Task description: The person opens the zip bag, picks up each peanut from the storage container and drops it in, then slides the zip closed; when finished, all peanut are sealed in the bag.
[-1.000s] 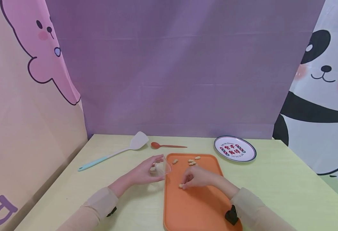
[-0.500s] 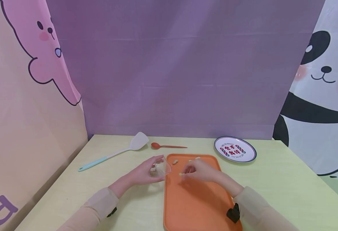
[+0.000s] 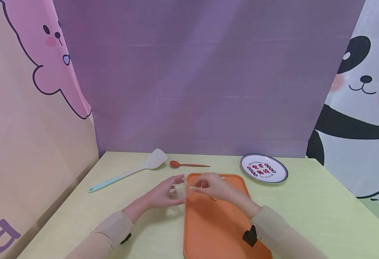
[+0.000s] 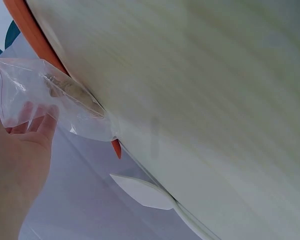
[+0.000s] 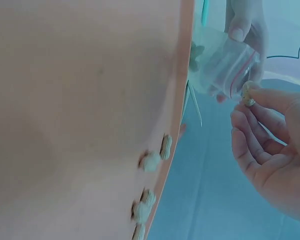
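My left hand [image 3: 160,193] holds a clear plastic zip bag [image 4: 20,85] by its mouth, just over the tray's left edge. A few peanuts [image 4: 75,91] show through the bag's lower part in the left wrist view. Thumb and fingertips of my right hand [image 5: 285,132] pinch one peanut [image 5: 248,93] right at the bag's mouth, by its red zip line. Whether it touches the plastic I cannot tell. Several loose peanuts [image 5: 150,161] lie on the orange tray [image 3: 218,230]; in the head view my right hand covers most of them.
A white spatula with a light blue handle [image 3: 105,185] lies at the left of the table. Behind the tray is a small red-orange spoon [image 3: 189,165]. A white plate with a dark rim [image 3: 263,181] sits at the back right.
My right hand has lifted the peanut off the tray and carried it forward and left to the bag's mouth. The left hand and bag have stayed in place.
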Tool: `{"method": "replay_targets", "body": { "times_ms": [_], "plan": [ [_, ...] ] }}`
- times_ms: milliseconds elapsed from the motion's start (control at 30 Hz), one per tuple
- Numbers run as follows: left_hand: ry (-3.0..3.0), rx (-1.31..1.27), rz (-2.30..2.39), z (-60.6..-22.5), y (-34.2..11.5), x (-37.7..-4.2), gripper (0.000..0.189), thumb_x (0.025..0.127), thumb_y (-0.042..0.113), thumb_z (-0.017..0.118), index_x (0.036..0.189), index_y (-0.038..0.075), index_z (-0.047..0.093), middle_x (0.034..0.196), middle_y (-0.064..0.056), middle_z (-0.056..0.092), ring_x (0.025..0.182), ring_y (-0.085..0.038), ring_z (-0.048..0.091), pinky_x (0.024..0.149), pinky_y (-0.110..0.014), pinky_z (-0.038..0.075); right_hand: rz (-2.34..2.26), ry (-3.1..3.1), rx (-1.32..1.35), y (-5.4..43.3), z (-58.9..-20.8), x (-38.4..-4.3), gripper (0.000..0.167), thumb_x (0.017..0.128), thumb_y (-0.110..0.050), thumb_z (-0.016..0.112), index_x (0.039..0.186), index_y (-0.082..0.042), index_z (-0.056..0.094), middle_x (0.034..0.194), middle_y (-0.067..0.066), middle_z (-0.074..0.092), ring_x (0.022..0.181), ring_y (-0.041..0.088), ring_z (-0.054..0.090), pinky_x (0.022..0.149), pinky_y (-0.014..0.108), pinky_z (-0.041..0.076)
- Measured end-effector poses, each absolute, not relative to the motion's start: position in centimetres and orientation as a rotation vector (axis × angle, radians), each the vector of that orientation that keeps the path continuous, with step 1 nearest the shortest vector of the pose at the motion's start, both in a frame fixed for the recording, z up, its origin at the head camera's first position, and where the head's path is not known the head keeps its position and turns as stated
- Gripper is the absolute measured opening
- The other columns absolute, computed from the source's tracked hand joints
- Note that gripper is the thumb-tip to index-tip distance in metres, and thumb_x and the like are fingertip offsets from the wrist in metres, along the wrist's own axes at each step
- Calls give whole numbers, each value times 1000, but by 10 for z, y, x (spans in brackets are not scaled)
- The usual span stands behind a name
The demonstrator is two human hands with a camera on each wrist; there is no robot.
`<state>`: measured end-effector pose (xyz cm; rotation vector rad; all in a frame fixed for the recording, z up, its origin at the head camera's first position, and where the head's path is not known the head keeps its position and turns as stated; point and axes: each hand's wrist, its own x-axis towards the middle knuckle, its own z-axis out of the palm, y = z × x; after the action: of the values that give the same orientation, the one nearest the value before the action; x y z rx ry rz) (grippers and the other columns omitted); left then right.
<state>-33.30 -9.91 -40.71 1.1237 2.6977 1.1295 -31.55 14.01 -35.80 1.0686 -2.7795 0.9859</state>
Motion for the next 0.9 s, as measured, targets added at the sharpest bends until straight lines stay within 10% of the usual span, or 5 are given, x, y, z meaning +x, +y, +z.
{"method": "replay_targets", "body": {
  "times_ms": [900],
  "plan": [
    [2714, 1134, 1136, -409, -99, -334, 83, 80, 31, 74, 146, 9, 29, 140, -4, 47, 128, -23, 46, 104, -40, 42, 892, -2595, 1167, 126, -363, -320, 11, 84, -9, 68, 94, -7, 72, 83, 1, 67, 66, 13, 60, 61, 18, 49]
  ]
}}
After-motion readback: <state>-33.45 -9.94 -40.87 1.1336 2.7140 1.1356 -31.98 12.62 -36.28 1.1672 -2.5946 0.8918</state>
